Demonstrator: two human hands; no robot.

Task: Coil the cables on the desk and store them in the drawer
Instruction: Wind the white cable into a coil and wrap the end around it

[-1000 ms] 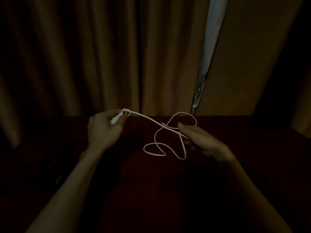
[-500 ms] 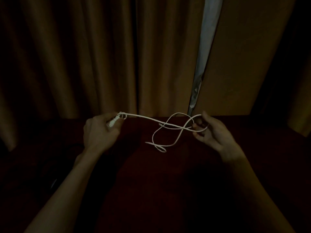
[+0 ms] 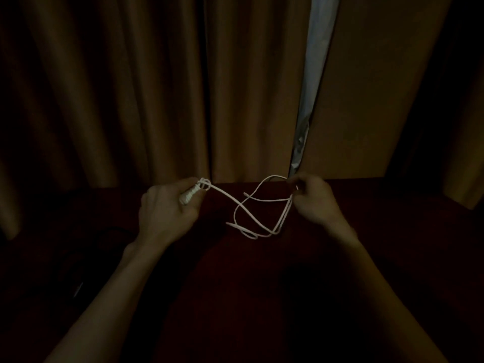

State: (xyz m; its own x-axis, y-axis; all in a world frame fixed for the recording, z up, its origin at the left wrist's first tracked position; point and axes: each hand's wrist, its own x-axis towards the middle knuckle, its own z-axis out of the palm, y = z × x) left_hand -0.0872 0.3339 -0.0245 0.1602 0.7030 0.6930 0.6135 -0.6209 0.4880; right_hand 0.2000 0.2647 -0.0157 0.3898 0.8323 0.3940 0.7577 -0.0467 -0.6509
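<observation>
Behind the dark red surface [image 3: 235,297], tan curtains [image 3: 131,87] were hung across the whole view, parted by one pale gap. Above the far part of that surface the left hand [image 3: 165,208] and the right hand [image 3: 314,203] were held apart, and a white cable [image 3: 227,197] was strung between them. The left hand was closed round a small, tightly wound bundle [image 3: 189,196] at one end of the cable, from which a single strand was led out to the right. The right hand's fingers were curled, and the cable's slack was pinched there (a tiny bright tip beside them could not be identified). Between the two, several loose, crossing loops were left hanging; whether their lowest part touched the surface could not be told. The coiling was judged partly done: only a short stretch was wound, and most of the length lay loose. No drawer was shown, so the storing was judged not yet begun, and whether other cables waited in the dark at the left could not be told.
</observation>
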